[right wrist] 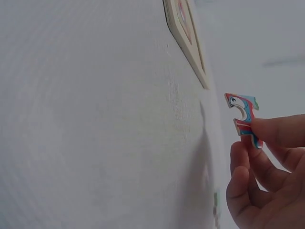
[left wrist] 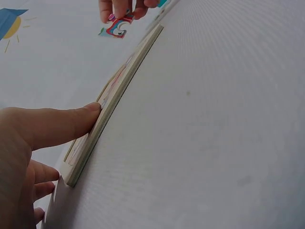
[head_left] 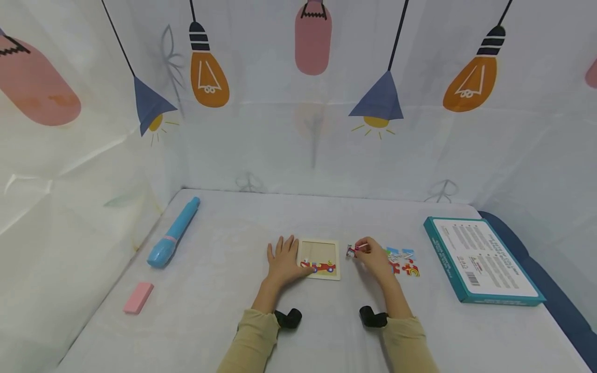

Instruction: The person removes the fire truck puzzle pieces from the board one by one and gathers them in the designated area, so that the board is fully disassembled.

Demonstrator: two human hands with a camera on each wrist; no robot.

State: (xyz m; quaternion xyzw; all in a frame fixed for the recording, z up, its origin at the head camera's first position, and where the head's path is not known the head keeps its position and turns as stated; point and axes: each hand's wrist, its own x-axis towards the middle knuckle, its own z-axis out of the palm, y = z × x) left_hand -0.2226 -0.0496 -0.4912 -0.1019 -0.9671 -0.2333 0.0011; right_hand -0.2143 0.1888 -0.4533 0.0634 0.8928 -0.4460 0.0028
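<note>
While the left hand (head_left: 283,266) lies spread beside the wooden tray (head_left: 319,251), fingers straight, thumb over the tray's near-left part, the right hand (head_left: 374,259) pinches one puzzle piece (right wrist: 248,106) between thumb and fingertips, raised just right of the tray. Left hand grips nothing; its thumb probably steadies the tray against sliding. Hold near one end leaves most of the printed face uncovered, likely so the shape stays readable. Fitted pieces (head_left: 325,267) line the tray's near side; bare wood beyond. Loose pieces (head_left: 411,268) lie right of the tray, seemingly for easy reach. Farther right: teal-edged box (head_left: 485,256). Well left of tray: blue microphone-like object (head_left: 174,233), pink block (head_left: 138,298). Under the tray, white-covered table (head_left: 210,321); behind it, pale sheeting (head_left: 261,140) printed with lamps and bulbs.
</note>
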